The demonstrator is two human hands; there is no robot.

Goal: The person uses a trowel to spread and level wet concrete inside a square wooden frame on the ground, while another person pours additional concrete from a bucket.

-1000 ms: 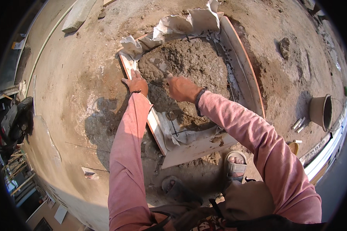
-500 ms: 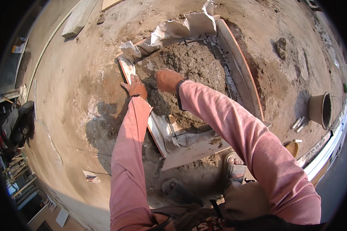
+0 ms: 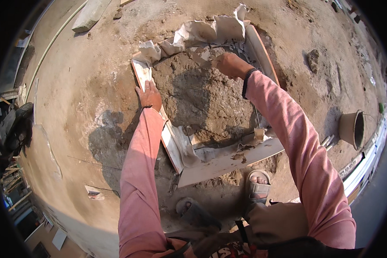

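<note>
A shallow four-sided wooden form (image 3: 228, 161), lined with pale crumpled sheeting (image 3: 198, 32), holds wet grey concrete (image 3: 180, 90). My left hand (image 3: 150, 96) lies with its fingers stretched along the top of the left board. My right hand (image 3: 233, 66) is closed in a fist over the far right part of the concrete. It grips a trowel (image 3: 198, 59), whose mud-smeared blade points left and lies close to the concrete; the handle is mostly hidden in the fist. Thin metal rods (image 3: 257, 117) stick out of the concrete near the edges.
A bucket (image 3: 351, 129) lies tipped at the right. Another flat tool (image 3: 94, 192) rests on the ground at the lower left. A stone block (image 3: 90, 16) and a hose (image 3: 51, 43) are at the far left. My sandalled foot (image 3: 259, 182) stands by the near board.
My right hand has swept the trowel from the form's left side to its far right, and the concrete's left part looks smoother. My left hand stays on the left board.
</note>
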